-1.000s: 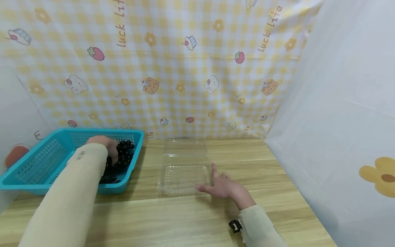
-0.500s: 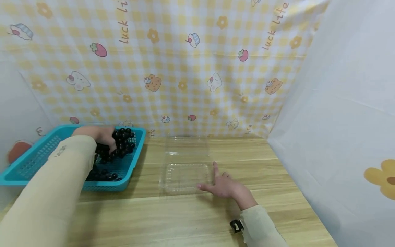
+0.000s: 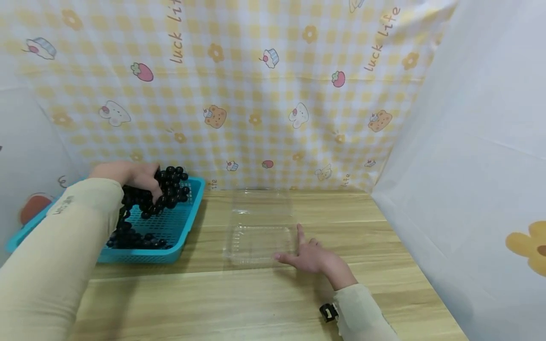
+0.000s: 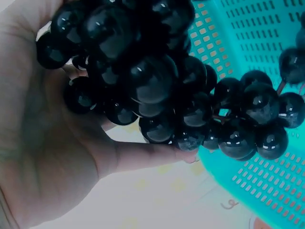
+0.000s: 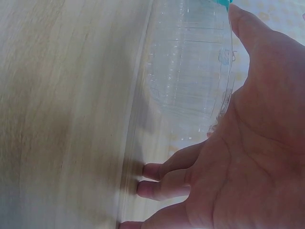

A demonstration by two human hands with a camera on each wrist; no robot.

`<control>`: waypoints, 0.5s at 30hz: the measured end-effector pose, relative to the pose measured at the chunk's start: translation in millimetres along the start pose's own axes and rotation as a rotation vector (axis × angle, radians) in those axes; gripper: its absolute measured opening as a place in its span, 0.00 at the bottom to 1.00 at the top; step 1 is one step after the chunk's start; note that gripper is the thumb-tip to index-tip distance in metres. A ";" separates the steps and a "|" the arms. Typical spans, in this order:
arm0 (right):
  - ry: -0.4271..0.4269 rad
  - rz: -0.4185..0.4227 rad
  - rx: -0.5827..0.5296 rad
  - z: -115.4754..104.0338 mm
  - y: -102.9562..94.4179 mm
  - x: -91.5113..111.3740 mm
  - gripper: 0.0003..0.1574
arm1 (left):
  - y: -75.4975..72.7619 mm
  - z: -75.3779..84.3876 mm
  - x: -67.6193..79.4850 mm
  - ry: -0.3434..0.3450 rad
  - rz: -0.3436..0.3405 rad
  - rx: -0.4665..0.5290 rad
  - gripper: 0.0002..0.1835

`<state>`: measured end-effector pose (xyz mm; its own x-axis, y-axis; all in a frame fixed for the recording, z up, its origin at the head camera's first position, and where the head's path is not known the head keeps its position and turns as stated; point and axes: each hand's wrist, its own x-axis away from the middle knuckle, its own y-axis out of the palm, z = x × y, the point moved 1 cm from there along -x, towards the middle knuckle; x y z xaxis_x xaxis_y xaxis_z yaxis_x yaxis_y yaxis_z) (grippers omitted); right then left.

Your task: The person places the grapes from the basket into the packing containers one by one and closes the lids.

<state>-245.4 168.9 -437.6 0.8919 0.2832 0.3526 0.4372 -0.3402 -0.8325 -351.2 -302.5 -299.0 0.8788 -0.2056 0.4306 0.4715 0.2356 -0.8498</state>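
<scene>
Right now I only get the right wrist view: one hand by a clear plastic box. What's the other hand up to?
Observer: The left hand grips a bunch of black grapes.
Visitor: Oh! Where's that happening?
Observer: At a turquoise perforated basket, which stands to the person's left of the clear clamshell container.
Visitor: So is every grape up in that hand?
Observer: No, other grapes lie low along the basket's near side.

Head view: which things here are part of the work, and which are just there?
Seemingly part of the work:
dark grapes, some held by the left hand
blue basket
clear container beside the right hand

Seemingly just surroundings:
patterned cloth
white sheet
wooden table, as support
</scene>
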 end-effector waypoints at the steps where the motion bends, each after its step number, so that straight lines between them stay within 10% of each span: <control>1: -0.003 0.001 0.001 0.1 0.3 0.0 0.82 | -0.9 0.7 1.6 0.003 -0.001 0.003 0.67; 15: -0.008 0.010 -0.005 -0.9 0.4 -0.5 0.83 | -14.6 16.6 22.0 0.081 0.122 -0.011 0.58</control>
<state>-245.5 167.8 -437.8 0.8953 0.2867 0.3409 0.4288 -0.3477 -0.8338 -337.5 -294.7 -272.0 0.9205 -0.2524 0.2982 0.3603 0.2528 -0.8979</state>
